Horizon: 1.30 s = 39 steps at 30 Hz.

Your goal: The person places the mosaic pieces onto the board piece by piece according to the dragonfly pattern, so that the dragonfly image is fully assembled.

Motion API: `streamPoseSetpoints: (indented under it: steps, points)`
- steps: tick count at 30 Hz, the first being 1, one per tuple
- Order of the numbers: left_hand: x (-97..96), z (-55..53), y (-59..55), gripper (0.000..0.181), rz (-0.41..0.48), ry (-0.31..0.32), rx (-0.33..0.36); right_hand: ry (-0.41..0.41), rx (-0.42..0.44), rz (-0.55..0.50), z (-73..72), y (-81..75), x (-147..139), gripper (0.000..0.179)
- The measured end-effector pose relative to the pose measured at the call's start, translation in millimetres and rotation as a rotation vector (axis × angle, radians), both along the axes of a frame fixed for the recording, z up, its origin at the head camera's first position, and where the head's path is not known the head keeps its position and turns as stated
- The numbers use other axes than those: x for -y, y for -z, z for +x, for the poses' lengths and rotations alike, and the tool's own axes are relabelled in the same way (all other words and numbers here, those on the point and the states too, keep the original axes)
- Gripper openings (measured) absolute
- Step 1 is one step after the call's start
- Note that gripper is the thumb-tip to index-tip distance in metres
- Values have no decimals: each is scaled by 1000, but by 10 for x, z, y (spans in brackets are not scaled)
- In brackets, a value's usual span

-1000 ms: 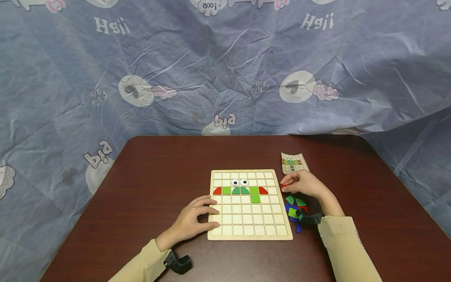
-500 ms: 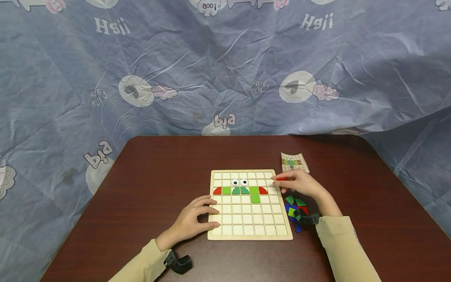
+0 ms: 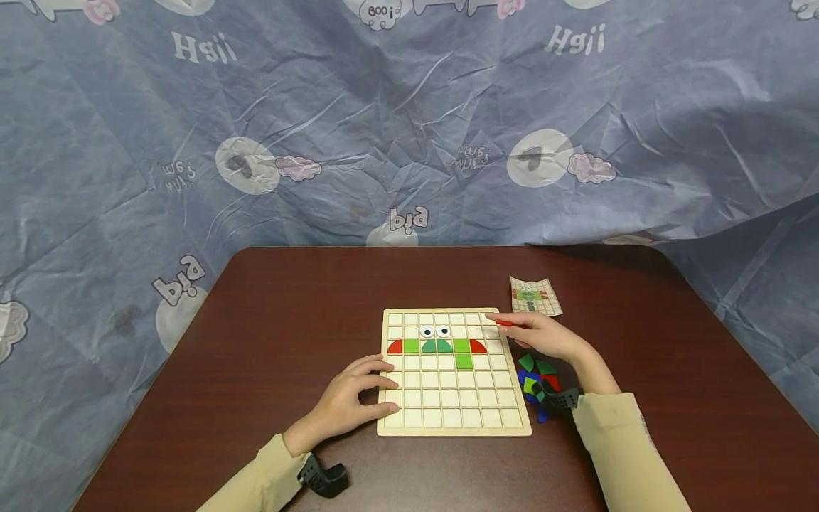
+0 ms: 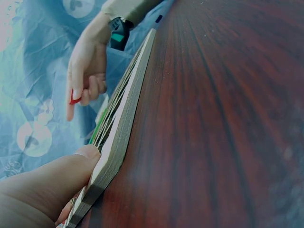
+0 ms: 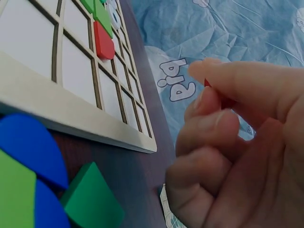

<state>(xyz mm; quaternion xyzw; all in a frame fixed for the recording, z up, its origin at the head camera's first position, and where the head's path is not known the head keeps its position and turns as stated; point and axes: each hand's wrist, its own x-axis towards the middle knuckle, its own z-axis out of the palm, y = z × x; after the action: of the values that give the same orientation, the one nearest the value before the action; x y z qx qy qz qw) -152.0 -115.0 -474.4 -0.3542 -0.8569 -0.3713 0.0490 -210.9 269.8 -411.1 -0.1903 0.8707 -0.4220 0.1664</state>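
Note:
A pale wooden grid board (image 3: 448, 398) lies on the table. My left hand (image 3: 352, 395) rests its spread fingertips on the board's left edge, and in the left wrist view the thumb (image 4: 71, 173) lies on the rim. Over the board's upper right corner, my right hand (image 3: 547, 334) pinches a red tile (image 3: 503, 323), mostly covered by fingers in the right wrist view. One row of the board carries red quarter-round tiles (image 3: 477, 346), green square tiles (image 3: 411, 346) and dark green rounded tiles (image 3: 437, 347). Two eye discs (image 3: 426, 331) sit just above, and another green square (image 3: 463, 361) sits below.
Loose blue, green and red tiles (image 3: 526, 363) lie beside the board's right edge, partly under the right wrist. A card (image 3: 536, 297) with a printed grid picture lies behind the right hand. Patterned blue cloth (image 3: 384, 142) hangs behind the dark table (image 3: 307, 299).
My right hand has lifted the red tile from beside the board and carried it left and back, over the upper right corner. The left hand stays in place.

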Motion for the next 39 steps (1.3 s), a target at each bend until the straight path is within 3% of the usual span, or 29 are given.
streamPoseSetpoints:
  steps: [11,21,30,39]
  points:
    - [3,0,1,33,-7,-3,7,-16,70,-74,37,-29,3,49]
    - [0,0,14,32,-3,-4,-8,40,29,-105,15,-18,24,31]
    - [1,2,-4,33,-3,-2,-1,25,75,-219,29,0,36,24]
    - [2,7,-7,33,-6,-5,2,23,21,-110,35,51,126,23]
